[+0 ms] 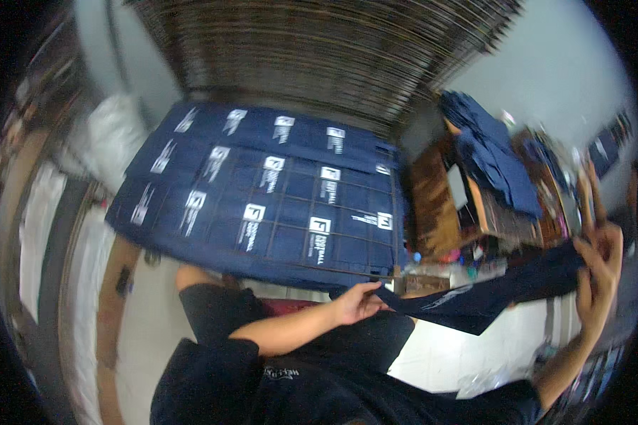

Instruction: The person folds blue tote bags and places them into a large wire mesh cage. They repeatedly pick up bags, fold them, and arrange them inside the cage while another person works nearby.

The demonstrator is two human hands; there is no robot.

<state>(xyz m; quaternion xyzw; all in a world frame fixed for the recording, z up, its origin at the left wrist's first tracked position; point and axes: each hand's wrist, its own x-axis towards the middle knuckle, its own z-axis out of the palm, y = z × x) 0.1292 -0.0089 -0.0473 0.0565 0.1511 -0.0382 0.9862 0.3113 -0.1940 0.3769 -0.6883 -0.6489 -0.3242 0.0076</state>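
A dark navy cloth piece (pixel 475 301) with a small white print stretches between my two hands at the right. My left hand (pixel 361 303) pinches its left end, close to the front right corner of a rack. Further right and higher, my right hand (pixel 599 265) grips the other end, fingers bent around the cloth. Before me, several navy printed cloth pieces (pixel 262 188) with white prints lie flat in rows on the wire rack (pixel 351 271). The cloth between my hands hangs slightly slack.
Many wire racks (pixel 319 42) are stacked above the printed pieces. A wooden cabinet (pixel 432 198) at the right carries a heap of navy cloth (pixel 493 159). Another person's arms (pixel 590 195) show at the far right. A whitish plastic bag (pixel 117 138) stands at the left.
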